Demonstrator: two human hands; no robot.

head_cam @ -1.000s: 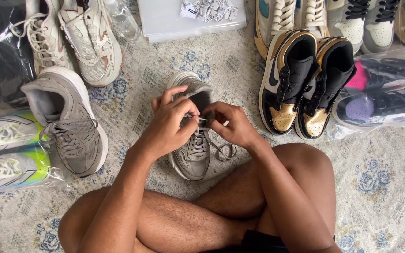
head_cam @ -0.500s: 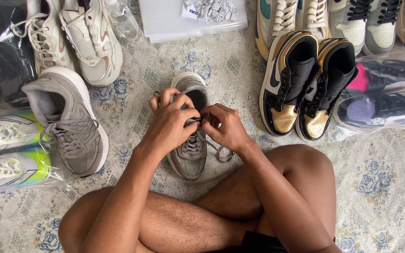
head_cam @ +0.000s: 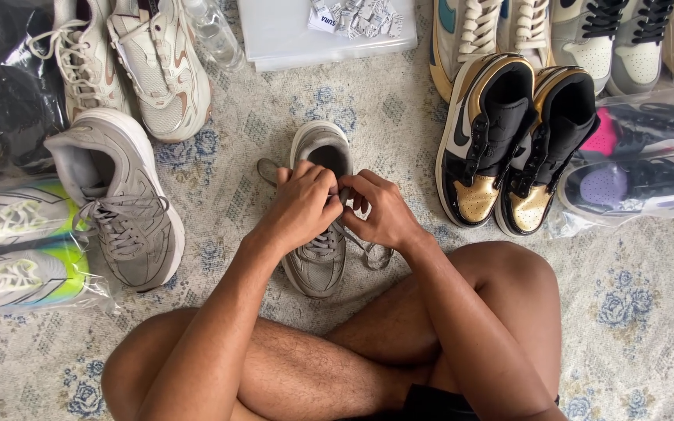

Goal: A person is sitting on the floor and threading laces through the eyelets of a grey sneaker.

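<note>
Head view: a person sits cross-legged on a patterned rug (head_cam: 399, 117). A grey sneaker (head_cam: 320, 257) lies near the rug's middle, toe toward the person, just in front of the crossed legs. The left hand (head_cam: 302, 209) is curled over the shoe's tongue, fingers closed on the laces (head_cam: 372, 253). The right hand (head_cam: 384, 214) meets it just beside, pinching a lace end; how tight either grip is cannot be told. A loose lace loop trails off the shoe's right side.

To do this well, I judge both ends want even tension, with the shoe kept flat.

Its grey mate (head_cam: 122, 210) lies toward the left edge; a black-and-gold pair (head_cam: 509, 148) stands toward the right edge.
</note>
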